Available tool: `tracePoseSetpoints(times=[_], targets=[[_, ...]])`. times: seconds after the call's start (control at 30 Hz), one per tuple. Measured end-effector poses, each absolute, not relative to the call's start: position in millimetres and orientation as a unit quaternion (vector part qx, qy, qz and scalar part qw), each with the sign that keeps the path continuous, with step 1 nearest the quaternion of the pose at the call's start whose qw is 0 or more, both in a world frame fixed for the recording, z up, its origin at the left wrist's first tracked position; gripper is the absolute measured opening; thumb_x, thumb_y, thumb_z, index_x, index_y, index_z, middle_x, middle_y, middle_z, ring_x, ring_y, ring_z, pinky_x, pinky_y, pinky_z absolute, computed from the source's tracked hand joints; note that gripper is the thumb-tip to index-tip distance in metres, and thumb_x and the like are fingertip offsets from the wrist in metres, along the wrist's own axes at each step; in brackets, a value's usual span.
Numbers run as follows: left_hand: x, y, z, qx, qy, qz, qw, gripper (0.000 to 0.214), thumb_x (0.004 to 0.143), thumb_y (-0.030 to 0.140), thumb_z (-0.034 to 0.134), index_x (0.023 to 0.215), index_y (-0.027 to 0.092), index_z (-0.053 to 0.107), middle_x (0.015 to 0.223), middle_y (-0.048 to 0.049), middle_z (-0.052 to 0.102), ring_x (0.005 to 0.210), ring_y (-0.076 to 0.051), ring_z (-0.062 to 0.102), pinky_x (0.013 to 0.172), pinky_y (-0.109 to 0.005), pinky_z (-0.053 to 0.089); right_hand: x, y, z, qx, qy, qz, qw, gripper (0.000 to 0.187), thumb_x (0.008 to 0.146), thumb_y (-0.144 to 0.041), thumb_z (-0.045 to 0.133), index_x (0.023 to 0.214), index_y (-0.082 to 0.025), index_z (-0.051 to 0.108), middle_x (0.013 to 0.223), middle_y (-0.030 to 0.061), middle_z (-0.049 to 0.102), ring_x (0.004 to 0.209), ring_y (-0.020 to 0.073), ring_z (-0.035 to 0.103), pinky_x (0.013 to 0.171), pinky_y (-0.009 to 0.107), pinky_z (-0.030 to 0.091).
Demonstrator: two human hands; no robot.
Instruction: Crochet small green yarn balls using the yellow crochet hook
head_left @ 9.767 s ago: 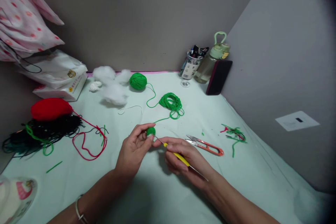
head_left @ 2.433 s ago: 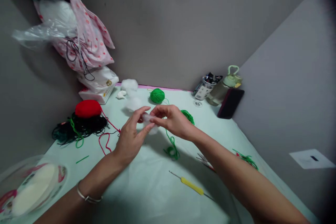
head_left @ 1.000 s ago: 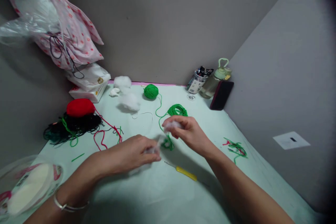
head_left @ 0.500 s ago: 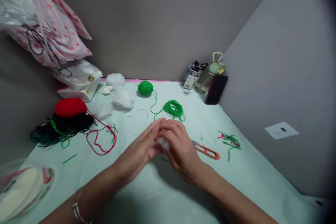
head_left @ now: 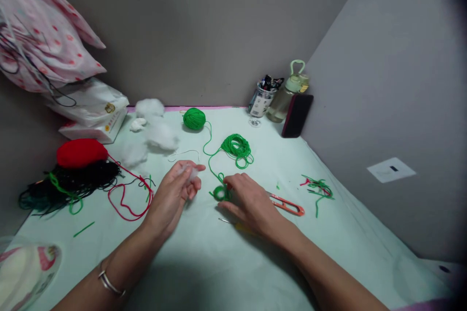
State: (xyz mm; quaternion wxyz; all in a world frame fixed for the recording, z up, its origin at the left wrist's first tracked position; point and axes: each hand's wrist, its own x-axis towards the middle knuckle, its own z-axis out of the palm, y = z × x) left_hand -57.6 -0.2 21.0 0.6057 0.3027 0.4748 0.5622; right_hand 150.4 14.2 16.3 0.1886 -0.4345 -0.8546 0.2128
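Note:
A small tuft of white stuffing (head_left: 192, 174) is pinched between the thumb and fingers of my left hand (head_left: 175, 192). My right hand (head_left: 250, 199) is over the table with thumb and fingers apart, at the right side of a small round green crocheted piece (head_left: 220, 193). Whether the fingertips touch that piece I cannot tell. A green strand runs from it to a loose coil of green yarn (head_left: 236, 148) and a green yarn ball (head_left: 194, 119). Under my right hand lies a crochet hook (head_left: 226, 221), its handle mostly covered. Orange thread snips (head_left: 288, 205) lie just beyond, partly hidden.
White stuffing clumps (head_left: 160, 136) lie at the back left. Red yarn (head_left: 82, 153) rests on black yarn (head_left: 83, 182). A bowl (head_left: 32, 272) stands front left. Yarn scraps (head_left: 319, 188) lie right. A pen cup (head_left: 261, 101), bottle (head_left: 282, 104) and phone (head_left: 297, 116) stand at the back.
My hands were together around the white stuffing and have parted. The left moved left with the stuffing; the right came down beside the green crocheted piece. The view has shifted slightly.

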Motion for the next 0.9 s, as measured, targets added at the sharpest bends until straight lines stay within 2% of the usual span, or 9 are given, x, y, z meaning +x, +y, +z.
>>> tracePoseSetpoints(times=[0.07,0.2,0.3,0.4,0.5,0.63,0.7,0.8,0.9], targets=[[-55.1,0.2,16.1,0.309,0.488,0.552,0.601,0.016,0.094,0.033,0.065,0.104,0.022,0.058,0.088,0.0039,0.056,0.059,-0.007,0.044,0.049,-0.017,0.031,149.6,17.8,9.5,-0.436,-0.861,0.209,0.159,0.006,0.095,-0.023,0.067,0.093,-0.017,0.069,0.092,0.0095,0.066,0.087,0.0246,0.058,0.078,0.040,0.048],[-51.2,-0.7,8.1,0.346,0.511,0.505,0.603,0.023,0.096,0.042,0.060,0.103,0.020,0.063,0.071,0.0066,0.046,0.057,-0.010,0.040,0.052,-0.021,0.033,153.0,23.6,12.1,-0.436,-0.802,0.331,0.239,0.022,0.101,-0.027,0.059,0.085,-0.021,0.072,0.087,0.0053,0.067,0.087,0.0205,0.060,0.080,0.035,0.047],[-49.2,-3.5,7.1,0.386,0.528,0.451,0.607,0.033,0.091,0.047,0.070,0.110,0.021,0.066,0.069,0.0058,0.052,0.062,-0.013,0.046,0.061,-0.024,0.039,154.6,24.2,20.4,-0.432,-0.717,0.453,0.305,0.020,0.097,-0.031,0.065,0.082,-0.021,0.073,0.085,0.0032,0.067,0.084,0.0189,0.061,0.079,0.034,0.046],[-46.8,-7.1,9.6,0.453,0.540,0.387,0.595,0.046,0.086,0.044,0.076,0.125,0.025,0.061,0.078,0.0043,0.061,0.069,-0.016,0.053,0.068,-0.026,0.042,153.3,22.5,25.5,-0.412,-0.671,0.534,0.307,0.021,0.095,-0.037,0.067,0.083,-0.021,0.075,0.086,0.0028,0.068,0.082,0.0184,0.062,0.078,0.033,0.046],[-45.4,-9.3,11.0,0.516,0.544,0.367,0.550,0.033,0.090,0.045,0.068,0.115,0.024,0.065,0.084,0.0012,0.065,0.071,-0.017,0.056,0.067,-0.028,0.043,152.5,21.7,26.6,-0.401,-0.658,0.556,0.311,0.023,0.094,-0.039,0.067,0.082,-0.021,0.074,0.088,0.0039,0.069,0.085,0.0193,0.062,0.081,0.035,0.046],[-44.6,-10.5,9.9,0.570,0.553,0.392,0.464,0.019,0.091,0.037,0.066,0.105,0.024,0.066,0.097,-0.0025,0.064,0.084,-0.021,0.060,0.072,-0.030,0.046,155.8,23.2,28.1,-0.402,-0.627,0.531,0.404,0.023,0.091,-0.034,0.071,0.072,-0.021,0.069,0.103,0.0056,0.071,0.098,0.0202,0.062,0.090,0.035,0.045],[-43.9,-11.4,9.8,0.581,0.556,0.394,0.444,0.016,0.088,0.030,0.066,0.103,0.024,0.066,0.095,-0.0020,0.060,0.082,-0.020,0.059,0.071,-0.030,0.046,157.5,23.3,30.8,-0.376,-0.568,0.591,0.433,0.026,0.090,-0.036,0.071,0.070,-0.021,0.065,0.099,0.0049,0.071,0.092,0.0190,0.065,0.080,0.032,0.047],[-42.4,-13.6,10.3,0.600,0.558,0.396,0.415,0.021,0.085,0.023,0.064,0.106,0.024,0.066,0.091,-0.0005,0.054,0.072,-0.018,0.055,0.068,-0.029,0.047,156.9,21.1,35.5,-0.356,-0.488,0.677,0.421,0.020,0.091,-0.037,0.069,0.080,-0.021,0.063,0.098,0.0016,0.070,0.059,0.0100,0.058,0.055,0.026,0.040],[-41.3,-15.6,9.1,0.627,0.542,0.401,0.391,0.026,0.085,0.020,0.062,0.110,0.025,0.065,0.092,-0.0004,0.053,0.070,-0.017,0.054,0.067,-0.029,0.048,152.3,17.5,37.0,-0.416,-0.505,0.660,0.370,0.025,0.088,-0.036,0.075,0.108,-0.025,0.064,0.114,0.0016,0.068,0.053,0.0044,0.048,0.052,0.023,0.038]])
